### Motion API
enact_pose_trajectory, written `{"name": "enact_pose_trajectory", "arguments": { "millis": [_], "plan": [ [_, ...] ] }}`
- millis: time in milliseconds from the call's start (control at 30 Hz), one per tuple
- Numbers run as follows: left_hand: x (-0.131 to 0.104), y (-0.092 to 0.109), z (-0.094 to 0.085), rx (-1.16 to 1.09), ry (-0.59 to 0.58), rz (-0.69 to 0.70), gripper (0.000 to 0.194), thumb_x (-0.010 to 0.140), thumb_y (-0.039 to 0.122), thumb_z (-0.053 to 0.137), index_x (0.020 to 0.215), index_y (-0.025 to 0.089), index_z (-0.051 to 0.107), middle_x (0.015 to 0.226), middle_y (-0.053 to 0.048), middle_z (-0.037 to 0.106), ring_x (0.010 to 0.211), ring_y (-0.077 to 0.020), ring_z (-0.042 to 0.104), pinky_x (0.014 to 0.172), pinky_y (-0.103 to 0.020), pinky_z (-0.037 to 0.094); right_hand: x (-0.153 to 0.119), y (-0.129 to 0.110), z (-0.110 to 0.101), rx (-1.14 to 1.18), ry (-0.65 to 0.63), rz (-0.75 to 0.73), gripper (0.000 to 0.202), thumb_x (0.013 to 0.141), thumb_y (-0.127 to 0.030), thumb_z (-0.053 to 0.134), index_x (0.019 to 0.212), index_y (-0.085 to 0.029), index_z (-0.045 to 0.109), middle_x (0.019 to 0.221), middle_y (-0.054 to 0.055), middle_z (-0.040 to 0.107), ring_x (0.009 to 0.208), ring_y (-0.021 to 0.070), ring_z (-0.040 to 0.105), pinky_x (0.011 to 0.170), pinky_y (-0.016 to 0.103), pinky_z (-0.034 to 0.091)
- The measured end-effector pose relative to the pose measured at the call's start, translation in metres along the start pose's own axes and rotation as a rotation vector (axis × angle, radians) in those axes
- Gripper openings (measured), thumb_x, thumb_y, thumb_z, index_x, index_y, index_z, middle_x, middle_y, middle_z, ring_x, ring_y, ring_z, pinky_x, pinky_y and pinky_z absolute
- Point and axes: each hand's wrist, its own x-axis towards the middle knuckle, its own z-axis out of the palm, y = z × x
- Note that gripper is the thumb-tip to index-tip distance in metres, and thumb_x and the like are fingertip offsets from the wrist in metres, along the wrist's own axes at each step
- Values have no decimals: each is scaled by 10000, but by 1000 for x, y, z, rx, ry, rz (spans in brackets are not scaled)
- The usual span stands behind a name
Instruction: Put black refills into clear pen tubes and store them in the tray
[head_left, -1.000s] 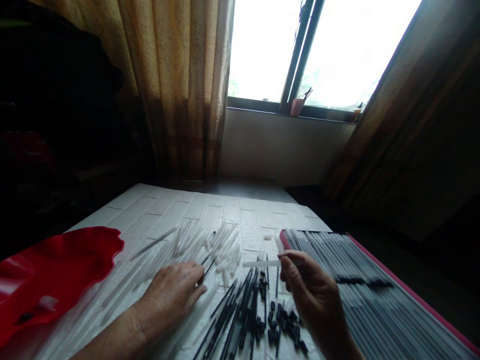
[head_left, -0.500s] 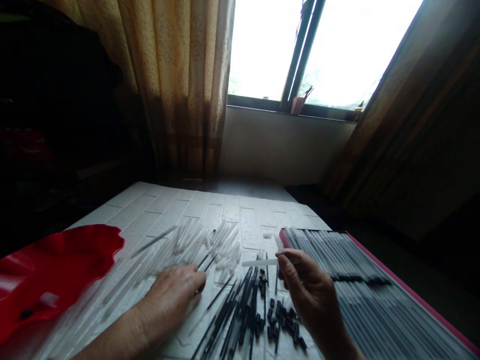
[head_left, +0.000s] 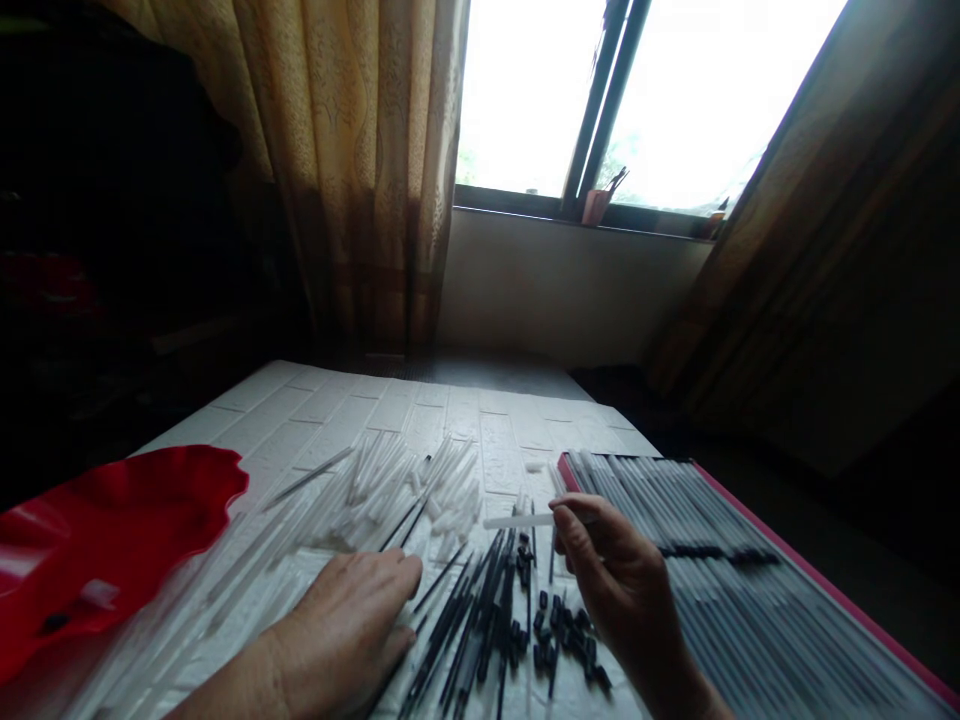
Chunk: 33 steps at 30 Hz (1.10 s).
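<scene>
White brick-patterned worktop [head_left: 300, 405], its far edge running below the window [head_left: 525, 90]; bare brick pattern shows between that edge and the heaps, then narrows to a strip between the clear pieces [head_left: 454, 505] and the shallow box [head_left: 814, 587]. Right hand [head_left: 553, 508] pinches one end of a pale tube [head_left: 517, 521], held roughly level near the box's pink near-left corner, its free end pointing left over the worktop. Left hand [head_left: 412, 600] lies low, fingers curled among dark rods [head_left: 480, 620] and clear tubes [head_left: 262, 550] — whether it grips any, cannot tell. Containers: the box holds close rows of greyish tubes [head_left: 645, 490], a dark band across them; red dish [head_left: 127, 510], wavy-rimmed, at the left edge, holds a small pale piece [head_left: 99, 594] and a dark bit [head_left: 54, 622]. Black caps [head_left: 568, 635] lie loose between the dark rods and the right hand — cup [head_left: 596, 207] with thin sticks on the sill.
</scene>
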Motion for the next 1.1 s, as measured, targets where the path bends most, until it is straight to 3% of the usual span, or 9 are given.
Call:
{"name": "enact_pose_trajectory", "arguments": {
  "millis": [233, 600, 767, 900, 1100],
  "plan": [
    [5, 3, -3, 90, 25, 11, 193, 813, 155, 446, 922, 189, 602, 995, -90, 651, 920, -252, 604, 795, -377, 426, -1, 3, -1, -27, 5, 5, 184, 859, -345, 560, 856, -182, 645, 592, -11, 584, 475, 113, 529, 431, 201, 436],
    [9, 3, 7, 132, 21, -9, 226, 852, 141, 405, 911, 179, 619, 1025, -111, 647, 939, -266, 611, 813, -404, 448, -2, 6, 0, 27, 1, 51, 198, 844, -366, 583, 862, -181, 652, 578, -19, 568, 480, 117, 519, 445, 212, 430],
    [9, 2, -5, 89, 87, -28, 197, 857, 156, 404, 908, 196, 590, 999, -91, 655, 901, -243, 631, 777, -367, 449, 4, 4, 0, 323, 40, 260, 271, 805, -440, 636, 832, -170, 638, 535, -41, 515, 446, 90, 456, 408, 189, 389],
    [9, -3, -15, 67, 122, -48, 161, 875, 212, 396, 892, 231, 555, 909, -51, 692, 873, -238, 659, 711, -323, 438, 12, 1, 0, 612, 160, 468, 357, 672, -479, 751, 758, -158, 621, 490, -60, 473, 389, 53, 373, 332, 142, 284],
    [8, -6, -19, 25, 155, -3, 149, 891, 222, 379, 873, 244, 525, 813, -32, 696, 788, -231, 675, 637, -300, 422, 16, -1, 0, 769, 261, 633, 427, 501, -442, 856, 720, -158, 624, 509, -56, 510, 408, 42, 414, 335, 113, 315]
  ]
}}
